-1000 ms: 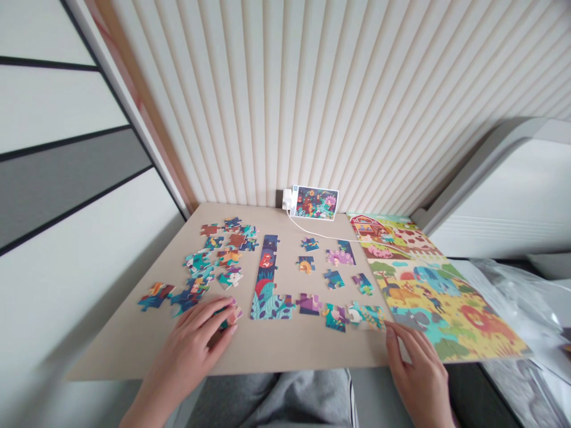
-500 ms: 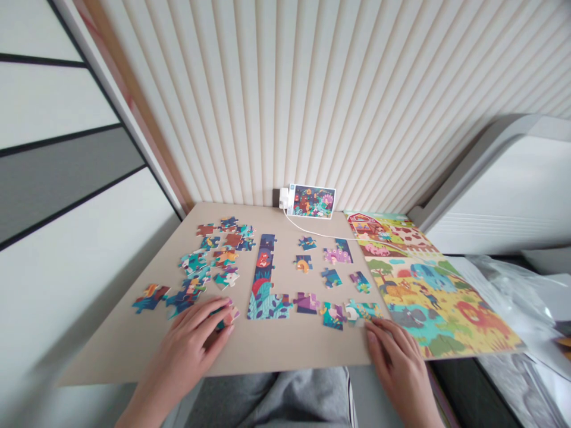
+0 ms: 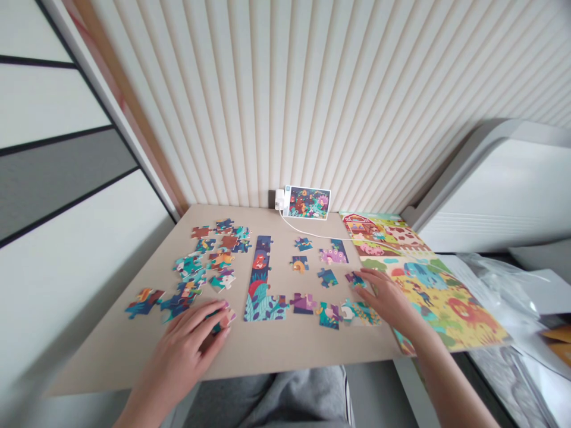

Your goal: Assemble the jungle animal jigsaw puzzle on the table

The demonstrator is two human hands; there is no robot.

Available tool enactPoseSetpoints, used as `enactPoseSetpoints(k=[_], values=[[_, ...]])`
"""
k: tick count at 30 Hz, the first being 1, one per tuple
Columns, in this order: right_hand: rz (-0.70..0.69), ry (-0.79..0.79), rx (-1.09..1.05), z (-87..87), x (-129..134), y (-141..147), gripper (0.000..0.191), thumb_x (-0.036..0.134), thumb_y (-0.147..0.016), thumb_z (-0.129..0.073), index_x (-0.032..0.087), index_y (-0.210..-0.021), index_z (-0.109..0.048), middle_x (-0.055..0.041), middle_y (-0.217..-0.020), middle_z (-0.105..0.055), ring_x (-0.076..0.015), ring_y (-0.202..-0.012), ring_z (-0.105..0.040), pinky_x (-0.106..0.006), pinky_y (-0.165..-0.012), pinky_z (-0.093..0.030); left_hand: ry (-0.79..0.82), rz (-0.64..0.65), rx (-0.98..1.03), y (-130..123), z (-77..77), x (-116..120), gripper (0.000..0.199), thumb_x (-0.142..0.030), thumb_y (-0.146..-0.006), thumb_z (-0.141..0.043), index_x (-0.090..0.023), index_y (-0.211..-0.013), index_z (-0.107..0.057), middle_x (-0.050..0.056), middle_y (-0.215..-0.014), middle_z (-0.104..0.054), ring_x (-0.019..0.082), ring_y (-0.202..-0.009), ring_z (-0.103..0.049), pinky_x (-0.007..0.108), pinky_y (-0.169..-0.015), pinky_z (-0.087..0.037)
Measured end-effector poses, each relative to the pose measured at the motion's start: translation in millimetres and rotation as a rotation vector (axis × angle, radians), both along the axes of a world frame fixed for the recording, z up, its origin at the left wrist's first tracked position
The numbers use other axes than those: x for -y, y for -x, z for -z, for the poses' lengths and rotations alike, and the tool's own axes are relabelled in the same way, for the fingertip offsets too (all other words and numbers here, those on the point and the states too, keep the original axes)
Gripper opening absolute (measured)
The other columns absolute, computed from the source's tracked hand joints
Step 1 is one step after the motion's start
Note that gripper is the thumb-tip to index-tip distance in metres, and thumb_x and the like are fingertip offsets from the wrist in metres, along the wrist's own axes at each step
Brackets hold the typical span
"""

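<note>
My left hand (image 3: 190, 339) rests at the table's front left, fingers curled closed round a pink and teal jigsaw puzzle piece (image 3: 227, 316) that they partly cover. On the right, my right hand (image 3: 386, 297) has thumb and fingertips closed at a purple and green puzzle piece (image 3: 354, 277), which lies above the bottom row. An L-shaped joined section (image 3: 261, 279) of the puzzle stands in the middle. To its right lie a purple piece (image 3: 303, 303), a teal piece (image 3: 329, 316) and a joined white and teal corner section (image 3: 357, 313), partly under my right hand.
Loose pieces (image 3: 220, 260) are heaped at the left. A pink flower section (image 3: 333, 254) and several single pieces lie right of centre. A picture card (image 3: 307, 203) leans at the back by a white charger (image 3: 279, 199) with its cable. Finished animal puzzles (image 3: 441, 297) cover the right side.
My right hand has moved up and inward from the corner section at the front right to the purple and green piece. My left hand stays in place with its piece.
</note>
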State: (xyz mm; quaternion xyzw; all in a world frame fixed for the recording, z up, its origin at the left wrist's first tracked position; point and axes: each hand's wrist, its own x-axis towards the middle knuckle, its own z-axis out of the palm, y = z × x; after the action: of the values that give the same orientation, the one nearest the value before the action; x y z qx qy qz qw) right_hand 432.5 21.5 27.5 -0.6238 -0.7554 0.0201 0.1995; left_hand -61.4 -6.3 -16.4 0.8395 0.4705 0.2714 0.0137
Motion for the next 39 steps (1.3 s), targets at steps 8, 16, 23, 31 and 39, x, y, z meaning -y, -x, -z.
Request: enactPoseSetpoints(k=[8,16,23,31,39], values=[[-0.058,0.139,-0.064,-3.6,-16.2,7.5,0.045,0.038,-0.095,-0.059,0.023,-0.137,-0.066,-0.0116,-0.126,-0.069,-0.0283,-0.115,-0.067,-0.044,-0.1,-0.052,-0.025,0.003,0.006,1.0,2.4,-1.2,0.029,-0.038,-0.099,-0.062,-0.03,-0.127,-0.065,0.004,-0.136,-0.066,0.027,-0.127,-0.061,0.044,-0.109,-0.049],[0.118,0.212,-0.155,-5.1,-4.0,6.4,0.047,0.041,-0.089,-0.064,0.021,-0.132,-0.068,-0.0121,-0.116,-0.068,-0.0252,-0.095,-0.068,-0.038,-0.085,-0.054,-0.009,0.016,-0.011,0.6,-1.0,-0.3,0.029,-0.038,-0.099,-0.061,-0.027,-0.126,-0.066,0.005,-0.137,-0.065,0.027,-0.128,-0.061,0.043,-0.11,-0.048],[0.116,0.263,-0.113,-10.5,-1.5,9.5,0.031,0.042,-0.088,-0.064,0.021,-0.108,-0.076,-0.0094,-0.103,-0.068,-0.0249,-0.09,-0.065,-0.038,-0.084,-0.05,-0.028,0.019,-0.024,-0.9,-3.8,0.2,0.029,-0.036,-0.1,-0.06,-0.026,-0.127,-0.065,0.006,-0.138,-0.065,0.027,-0.128,-0.059,0.043,-0.109,-0.047],[0.097,0.31,-0.144,-8.1,-7.8,0.5,0.024,0.039,-0.087,-0.065,0.022,-0.099,-0.077,-0.0072,-0.095,-0.068,-0.0231,-0.084,-0.064,-0.036,-0.079,-0.049,-0.058,0.007,-0.036,1.8,-2.6,-1.8,0.029,-0.034,-0.1,-0.061,-0.024,-0.127,-0.064,0.007,-0.137,-0.064,0.028,-0.128,-0.059,0.046,-0.108,-0.048],[0.082,0.285,-0.263,7.7,-17.6,-18.9,0.028,0.037,-0.086,-0.066,0.021,-0.107,-0.075,-0.0066,-0.094,-0.07,-0.0243,-0.085,-0.066,-0.037,-0.079,-0.051,-0.198,0.279,0.049,-90.5,-40.9,32.4,0.031,-0.016,-0.096,-0.06,-0.019,-0.127,-0.067,0.008,-0.132,-0.067,0.026,-0.133,-0.054,0.045,-0.118,-0.039]])
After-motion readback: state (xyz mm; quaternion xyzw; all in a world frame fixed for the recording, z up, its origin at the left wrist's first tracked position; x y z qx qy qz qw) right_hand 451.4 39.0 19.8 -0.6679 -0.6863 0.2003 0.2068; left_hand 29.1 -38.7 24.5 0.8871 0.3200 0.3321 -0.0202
